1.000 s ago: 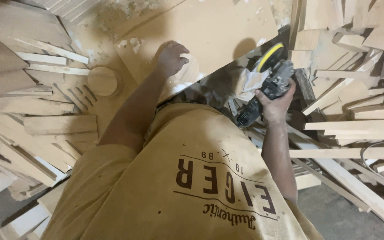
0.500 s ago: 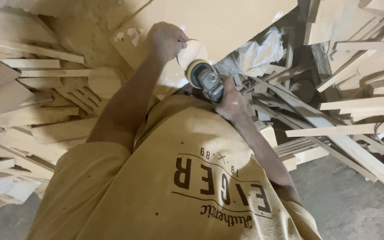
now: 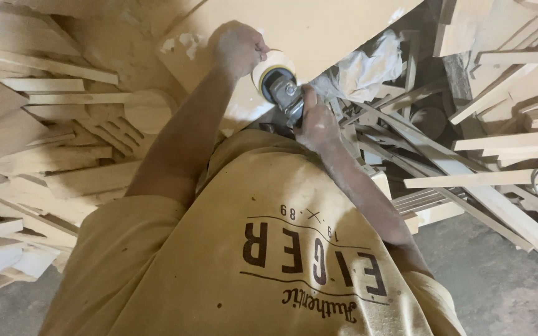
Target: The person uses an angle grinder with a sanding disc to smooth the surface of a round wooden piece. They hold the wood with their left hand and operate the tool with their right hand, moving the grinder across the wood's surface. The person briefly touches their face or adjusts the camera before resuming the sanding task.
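Sander (image 3: 279, 84) now over half-hidden disc (image 3: 273, 58)

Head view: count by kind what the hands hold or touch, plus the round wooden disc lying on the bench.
Power sanders: 1, the sander gripped by the right hand
Flat boards: 1, the tan board under the left hand
Round wooden discs: 1, the disc on the left
Total: 3
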